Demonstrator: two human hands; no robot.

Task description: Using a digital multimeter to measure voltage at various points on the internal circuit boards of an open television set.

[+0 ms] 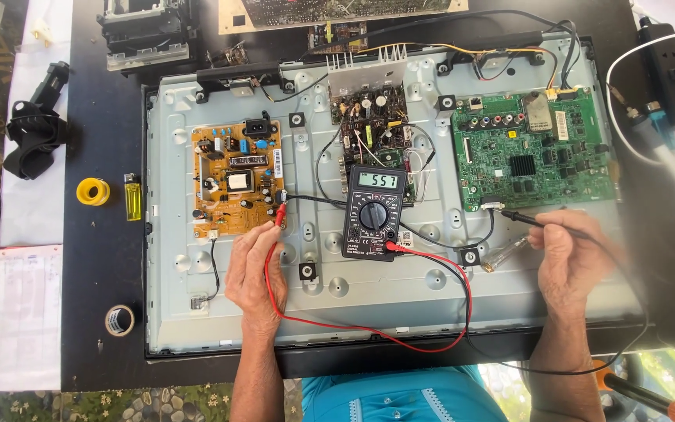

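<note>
white label (277, 162) (orange board (236, 181))

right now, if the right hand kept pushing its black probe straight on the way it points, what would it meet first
The right hand aims the black probe up-left; its tip looks to be at the silver connector on the green board's lower left edge, though depth is unclear.

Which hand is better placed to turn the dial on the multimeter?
Probably the left hand: it sits closer to the multimeter, though it holds the red probe. The right hand holds the black probe farther off.
</note>
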